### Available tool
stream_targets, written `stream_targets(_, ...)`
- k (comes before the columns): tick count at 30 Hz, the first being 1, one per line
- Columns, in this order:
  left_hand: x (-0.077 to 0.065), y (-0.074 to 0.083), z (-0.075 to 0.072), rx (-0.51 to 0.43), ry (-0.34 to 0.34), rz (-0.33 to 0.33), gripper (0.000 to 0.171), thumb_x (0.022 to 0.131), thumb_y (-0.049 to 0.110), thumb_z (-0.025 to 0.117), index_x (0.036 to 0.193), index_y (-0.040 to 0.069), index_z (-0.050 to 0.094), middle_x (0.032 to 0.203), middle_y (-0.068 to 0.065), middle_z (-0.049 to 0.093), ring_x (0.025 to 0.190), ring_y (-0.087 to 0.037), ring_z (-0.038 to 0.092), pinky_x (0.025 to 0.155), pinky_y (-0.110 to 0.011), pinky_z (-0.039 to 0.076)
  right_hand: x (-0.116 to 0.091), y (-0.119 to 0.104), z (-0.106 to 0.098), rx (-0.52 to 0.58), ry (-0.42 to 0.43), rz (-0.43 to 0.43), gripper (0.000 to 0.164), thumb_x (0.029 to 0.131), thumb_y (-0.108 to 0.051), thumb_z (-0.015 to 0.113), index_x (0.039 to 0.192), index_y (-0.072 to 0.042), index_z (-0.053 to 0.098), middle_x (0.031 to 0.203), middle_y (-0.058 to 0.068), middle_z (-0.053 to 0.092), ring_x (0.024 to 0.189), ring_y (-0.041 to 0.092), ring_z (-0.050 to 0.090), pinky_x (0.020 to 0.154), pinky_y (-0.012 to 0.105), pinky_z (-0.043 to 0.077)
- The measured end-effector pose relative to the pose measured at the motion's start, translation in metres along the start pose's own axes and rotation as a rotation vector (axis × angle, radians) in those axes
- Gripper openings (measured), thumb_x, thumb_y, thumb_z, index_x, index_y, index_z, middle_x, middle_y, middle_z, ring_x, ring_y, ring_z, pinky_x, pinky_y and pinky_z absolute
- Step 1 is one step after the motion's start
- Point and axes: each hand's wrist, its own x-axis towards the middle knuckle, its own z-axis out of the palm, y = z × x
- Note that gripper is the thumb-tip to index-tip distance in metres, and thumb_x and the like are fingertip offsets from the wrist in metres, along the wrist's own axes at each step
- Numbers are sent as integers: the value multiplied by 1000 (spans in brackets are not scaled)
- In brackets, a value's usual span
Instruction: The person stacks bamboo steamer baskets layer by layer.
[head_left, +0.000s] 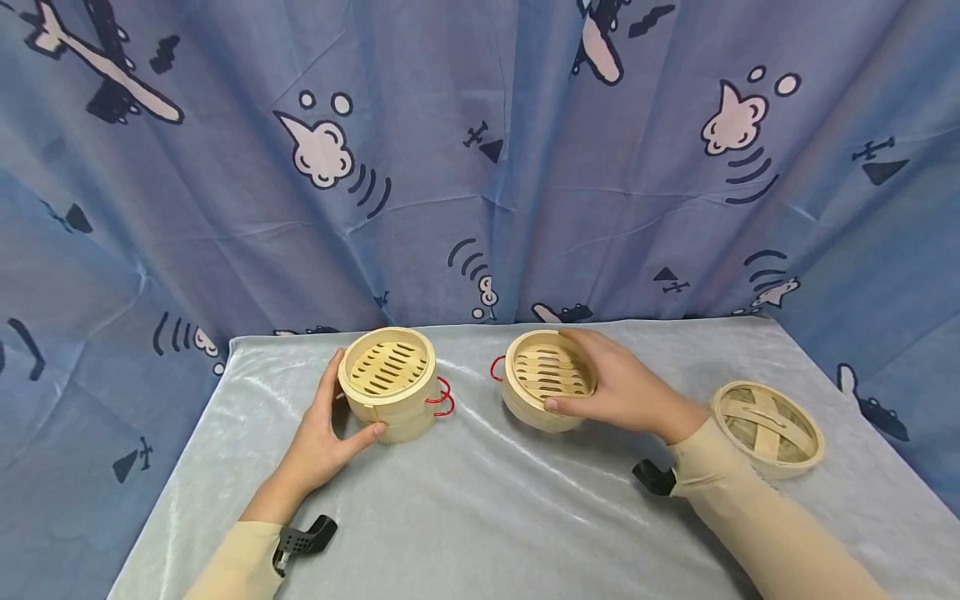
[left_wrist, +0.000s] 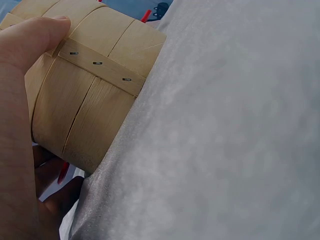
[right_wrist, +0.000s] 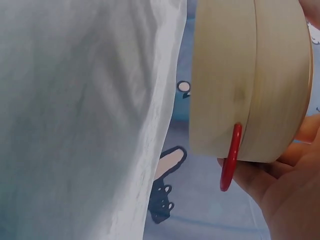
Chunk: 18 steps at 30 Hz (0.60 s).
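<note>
Nearest me, the right sleeve [head_left: 780,521], cream, enters low from the right; the left sleeve [head_left: 240,562] enters low from the left. A black wrist camera [head_left: 309,536] sits at the left cuff.

Left hand [head_left: 318,433]: gripping. I read the thumb on the near wall and the fingers round the left side of a two-tier bamboo steamer stack [head_left: 393,392]. Stack upright on the pale cloth [head_left: 487,517], left of centre, slatted floor showing at the top. Red loops [head_left: 441,399] stick out on its right side. My left wrist view gives a stapled strip along the wall, thumb just beside it.

Right hand [head_left: 615,383]: gripping too. Thumb lies on the near side of a separate steamer basket [head_left: 543,379], fingers over the far rim. Basket is right of the stack, a gap between them, opening upward. On my right wrist feed the curtain [right_wrist: 200,200] shows between base and cloth: basket held off the table. A red loop [right_wrist: 231,162] stands out close by the fingers.

Woven lid [head_left: 767,427] lies at far right, beyond the right sleeve; I can't tell whether they touch.
</note>
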Motion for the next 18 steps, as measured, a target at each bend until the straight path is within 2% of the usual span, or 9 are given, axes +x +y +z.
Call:
stream_targets(7, 0, -1, 0, -4, 7, 13, 126, 83, 9, 95, 177, 17, 12, 165, -14, 46, 143, -26, 47, 114, -14, 36, 13, -14, 2, 23, -11, -20, 117, 83, -65, 89, 171, -9, 36, 168, 10, 46, 154, 36, 42, 124, 63, 35)
stream_targets(12, 1, -2, 1, 3, 4, 15, 126, 83, 9, 95, 178, 18, 12, 165, -13, 47, 143, -24, 47, 116, -19, 37, 21, -23, 2, 31, 1, -45, 109, 83, -62, 90, 165, -6, 44, 172, 14, 41, 155, 39, 41, 125, 62, 35)
stream_targets(16, 1, -1, 1, 2, 4, 12, 125, 83, 10, 95, 177, 15, 12, 165, -13, 47, 143, -24, 47, 116, -19, 37, 28, -30, 3, 30, 0, -53, 106, 83, -62, 89, 163, -5, 47, 170, 19, 42, 157, 41, 38, 125, 64, 34)
stream_targets(18, 1, -1, 1, -1, 5, 11, 125, 83, 10, 95, 177, 14, 12, 165, -13, 46, 144, -25, 47, 116, -18, 36, 31, -33, 4, 32, 2, -60, 106, 83, -62, 89, 163, -5, 47, 167, 20, 44, 155, 41, 41, 124, 64, 35)
